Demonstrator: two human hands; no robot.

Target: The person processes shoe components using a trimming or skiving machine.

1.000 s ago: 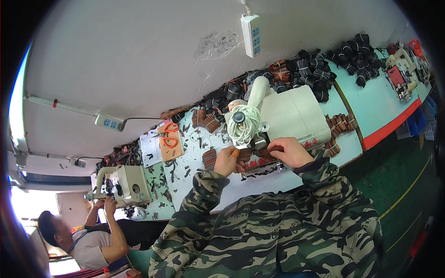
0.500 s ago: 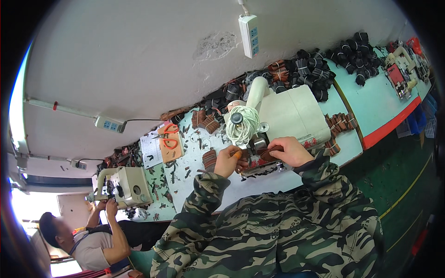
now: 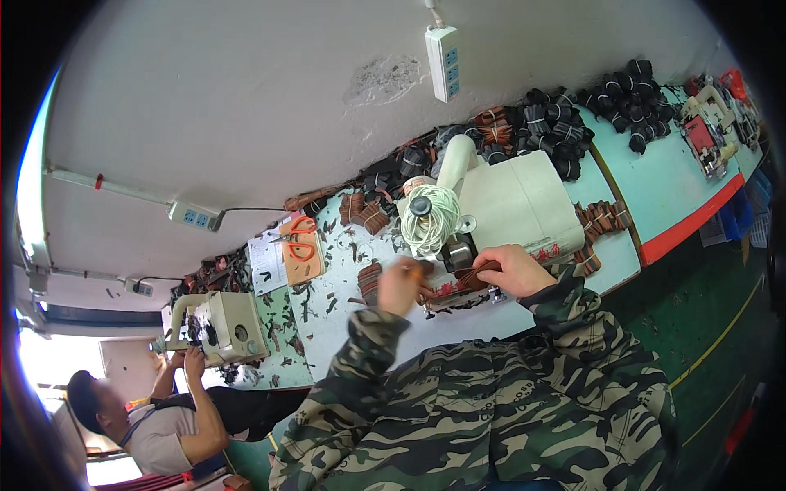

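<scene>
My right hand (image 3: 517,272) pinches a brown leather-like strip (image 3: 472,280) at the front of a cream bench machine (image 3: 520,196). On the other side of the machine's working point is my left hand (image 3: 398,288), smeared by motion. Something orange shows at its fingers, and brown material lies close to their tips; whether they grip it is unclear. A stack of brown pieces (image 3: 369,283) rests on the table just left of that hand. The machine carries a coil of pale cord (image 3: 429,222), above and between my hands.
Orange-handled scissors (image 3: 301,239) lie on a tan pad at the left. Tied black bundles (image 3: 565,123) line the wall side, and brown bundles (image 3: 604,219) sit right of the machine. Farther left, a co-worker (image 3: 164,425) works at another machine (image 3: 225,329). Scraps litter the tabletop.
My left hand has shifted slightly left and blurred, away from the machine's working point. My right hand stays nearly in place with the brown strip.
</scene>
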